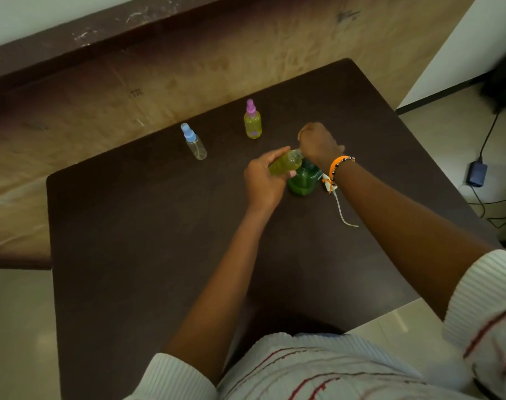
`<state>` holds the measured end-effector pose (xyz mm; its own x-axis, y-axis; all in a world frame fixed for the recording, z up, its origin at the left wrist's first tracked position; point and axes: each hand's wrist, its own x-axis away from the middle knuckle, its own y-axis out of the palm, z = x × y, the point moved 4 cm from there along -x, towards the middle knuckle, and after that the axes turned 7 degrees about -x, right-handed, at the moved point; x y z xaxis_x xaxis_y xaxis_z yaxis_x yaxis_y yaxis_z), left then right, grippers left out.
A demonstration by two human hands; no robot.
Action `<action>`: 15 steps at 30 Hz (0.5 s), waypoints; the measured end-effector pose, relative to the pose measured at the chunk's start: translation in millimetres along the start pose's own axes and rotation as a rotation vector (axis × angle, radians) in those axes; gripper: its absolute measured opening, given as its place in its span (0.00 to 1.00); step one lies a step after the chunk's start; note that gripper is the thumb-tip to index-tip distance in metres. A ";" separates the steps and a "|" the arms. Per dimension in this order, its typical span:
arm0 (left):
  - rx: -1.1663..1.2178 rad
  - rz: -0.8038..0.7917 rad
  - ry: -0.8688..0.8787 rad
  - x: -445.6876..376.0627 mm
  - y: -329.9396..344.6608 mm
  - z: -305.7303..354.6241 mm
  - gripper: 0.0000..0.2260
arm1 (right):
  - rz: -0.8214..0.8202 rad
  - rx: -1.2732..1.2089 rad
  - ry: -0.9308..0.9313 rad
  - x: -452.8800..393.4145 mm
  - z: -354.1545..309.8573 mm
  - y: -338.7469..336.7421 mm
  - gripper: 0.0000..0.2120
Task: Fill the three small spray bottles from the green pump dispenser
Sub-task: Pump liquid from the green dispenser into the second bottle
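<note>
Our left hand (261,183) has its grip clamped on a small clear spray bottle of yellow-green liquid (283,163), tilted at the green translucent pump dispenser (303,180) — our right hand (318,144) curls over its top, mid dark-brown desk (130,255), near side open.

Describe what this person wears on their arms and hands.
Both forearms are bare. Each upper arm ends in a short white ribbed sleeve with thin red stripes. The right wrist carries an orange bracelet beside a dark beaded band. The left hand and right hand wear no gloves; no rings are discernible.
</note>
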<state>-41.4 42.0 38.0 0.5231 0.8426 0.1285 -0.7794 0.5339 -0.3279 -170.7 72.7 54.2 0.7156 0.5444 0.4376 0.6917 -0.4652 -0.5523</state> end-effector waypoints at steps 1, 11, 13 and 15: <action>0.001 -0.004 0.004 0.1 -1.0 0.3 0.22 | -0.038 -0.016 0.012 0.0 -1.0 1.9 0.18; -0.014 -0.003 0.007 -0.5 0.6 -1.7 0.23 | 0.036 0.122 -0.016 1.4 -0.2 -1.7 0.15; -0.008 0.000 0.010 0.1 -0.9 -1.0 0.23 | -0.038 0.144 -0.055 -2.9 -2.2 1.7 0.13; -0.006 0.002 0.019 0.0 -1.7 -0.3 0.23 | -0.091 0.123 -0.041 -2.5 -3.5 4.3 0.16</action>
<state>-39.9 41.0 38.3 0.5278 0.8422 0.1101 -0.7785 0.5315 -0.3338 -169.2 66.9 53.2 0.6443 0.6097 0.4617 0.7345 -0.3252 -0.5956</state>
